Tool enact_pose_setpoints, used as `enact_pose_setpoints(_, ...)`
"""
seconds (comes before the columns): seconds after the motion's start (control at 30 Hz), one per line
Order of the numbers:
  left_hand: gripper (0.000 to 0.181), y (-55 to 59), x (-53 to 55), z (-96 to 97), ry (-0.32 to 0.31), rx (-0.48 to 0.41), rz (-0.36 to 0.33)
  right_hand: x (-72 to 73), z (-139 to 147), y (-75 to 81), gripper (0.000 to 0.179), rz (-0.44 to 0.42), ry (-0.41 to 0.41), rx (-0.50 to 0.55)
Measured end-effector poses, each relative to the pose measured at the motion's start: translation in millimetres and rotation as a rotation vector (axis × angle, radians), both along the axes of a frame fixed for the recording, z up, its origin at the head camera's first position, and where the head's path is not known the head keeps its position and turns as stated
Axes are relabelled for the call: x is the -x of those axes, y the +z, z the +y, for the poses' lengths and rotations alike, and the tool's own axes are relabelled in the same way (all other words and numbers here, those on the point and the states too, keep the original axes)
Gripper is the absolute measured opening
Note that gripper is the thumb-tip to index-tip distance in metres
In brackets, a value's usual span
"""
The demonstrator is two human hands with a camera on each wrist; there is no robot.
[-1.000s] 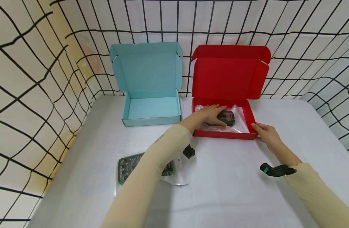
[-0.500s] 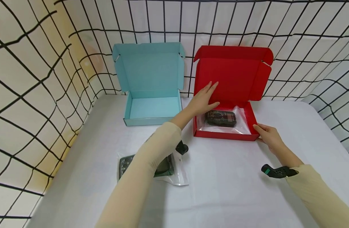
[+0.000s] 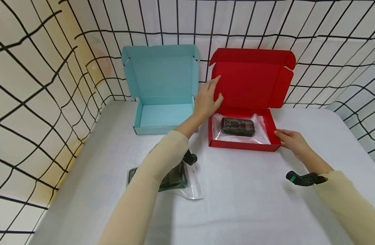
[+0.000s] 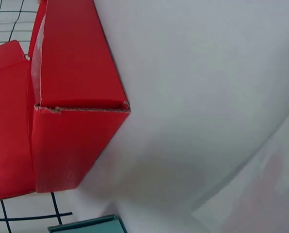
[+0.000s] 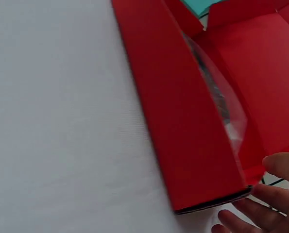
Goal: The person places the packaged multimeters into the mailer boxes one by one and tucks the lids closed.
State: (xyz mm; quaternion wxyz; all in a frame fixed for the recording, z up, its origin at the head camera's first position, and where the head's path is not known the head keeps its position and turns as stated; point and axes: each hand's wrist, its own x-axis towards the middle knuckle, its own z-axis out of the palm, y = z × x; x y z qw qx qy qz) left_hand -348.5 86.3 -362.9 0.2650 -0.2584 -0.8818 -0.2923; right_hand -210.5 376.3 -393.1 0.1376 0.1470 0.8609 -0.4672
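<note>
A red cardboard box stands with its lid raised. Inside it a dark multimeter lies in a clear plastic bag. My left hand, fingers loosely extended, is at the left edge of the raised lid and holds nothing. At the box's right front corner is my right hand. The right wrist view shows its thumb near the rim, with the other fingers spread beside the end wall. The left wrist view shows the red box's outer corner, with the left hand out of sight.
A light blue box with raised lid stands to the left. In front of it, a dark green device in a clear zip bag lies partly under the left forearm. Black wire mesh walls the white table behind and at the sides.
My left hand has come out of the red box, off the bagged multimeter, and moved up and left to the lid's edge. My right hand has shifted slightly right, its fingers looser.
</note>
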Motion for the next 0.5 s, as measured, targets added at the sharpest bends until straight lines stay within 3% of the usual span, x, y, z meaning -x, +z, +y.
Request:
enact_pose_setpoints(0.13, 0.071, -2.3, 2.9, -2.0, 0.031, -0.035, -0.021, 10.4, 4.8, 12.7, 0.076, 0.007, -0.011, 0.01)
enact_pose_setpoints(0.33, 0.084, -3.9, 4.7, -2.3, 0.027, 0.006, -0.139, 32.6, 7.1, 37.4, 0.081, 0.083, -0.084, 0.028)
enact_pose_setpoints(0.5, 0.087, -3.6, 4.8, -1.8, 0.015, 0.048, -0.215, 49.1, 7.7, 55.2, 0.079, 0.155, -0.157, 0.139)
